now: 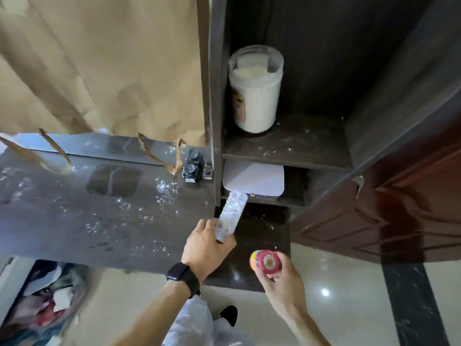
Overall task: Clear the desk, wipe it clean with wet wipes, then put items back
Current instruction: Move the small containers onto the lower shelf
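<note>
My left hand [208, 242], with a black watch on the wrist, grips the lower end of a clear plastic box [230, 216] that points up toward the open cupboard beside the desk. My right hand [282, 278] holds a small round pink container with a flower lid [266, 261] just below the cupboard's lowest shelf. The dark desk top [74, 208] stretches to the left, shiny with streaks and speckles. Two black ink bottles [192, 168] stand at its far right corner.
A white tub of powder [254, 91] stands on the cupboard's upper shelf [306, 146]. A white flat sheet [254, 181] lies on the shelf below. The brown cupboard door [399, 208] hangs open at right. Torn brown paper [99, 66] covers the wall behind the desk. Clutter lies on the floor at lower left.
</note>
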A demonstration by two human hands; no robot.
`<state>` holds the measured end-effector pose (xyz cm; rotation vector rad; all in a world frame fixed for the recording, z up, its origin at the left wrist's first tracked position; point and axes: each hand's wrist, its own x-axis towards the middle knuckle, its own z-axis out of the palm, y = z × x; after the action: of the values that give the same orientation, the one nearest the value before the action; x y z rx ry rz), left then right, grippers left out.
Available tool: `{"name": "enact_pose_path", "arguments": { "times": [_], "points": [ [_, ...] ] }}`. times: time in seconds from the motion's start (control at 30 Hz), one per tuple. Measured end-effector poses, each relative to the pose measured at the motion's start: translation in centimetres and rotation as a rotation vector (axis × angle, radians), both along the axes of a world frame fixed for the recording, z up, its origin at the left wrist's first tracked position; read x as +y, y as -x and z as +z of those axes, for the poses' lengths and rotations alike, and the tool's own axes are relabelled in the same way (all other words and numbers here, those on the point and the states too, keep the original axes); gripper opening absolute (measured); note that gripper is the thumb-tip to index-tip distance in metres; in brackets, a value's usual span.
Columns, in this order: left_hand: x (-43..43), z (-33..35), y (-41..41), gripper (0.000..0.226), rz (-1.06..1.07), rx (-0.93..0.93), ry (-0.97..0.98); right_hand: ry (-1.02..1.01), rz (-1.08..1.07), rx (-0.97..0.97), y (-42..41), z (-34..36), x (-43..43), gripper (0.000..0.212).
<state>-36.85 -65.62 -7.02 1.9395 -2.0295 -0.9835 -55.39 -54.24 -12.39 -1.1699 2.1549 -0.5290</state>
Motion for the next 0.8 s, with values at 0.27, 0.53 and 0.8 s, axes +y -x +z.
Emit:
{"name": "enact_pose_path", "arguments": {
  "times": [0.27, 0.53, 0.8],
  "points": [
    [-2.9, 4.3, 1.8, 0.055, 0.185, 0.067, 0.003, 0.327, -0.009, 0.058, -0.9, 6.7, -5.7, 0.06],
    [-7.0, 1.4, 6.6, 0.056, 0.57, 0.36, -0.308, 0.338, -0.006, 0.158, 0.9, 8.1, -13.5, 0.068],
    [-8.5, -1.4, 8.6, 0.03, 1.036, 0.943, -0.441, 0.316, 0.057, -0.011, 2.0, 7.3, -17.1, 0.063]
  ]
}}
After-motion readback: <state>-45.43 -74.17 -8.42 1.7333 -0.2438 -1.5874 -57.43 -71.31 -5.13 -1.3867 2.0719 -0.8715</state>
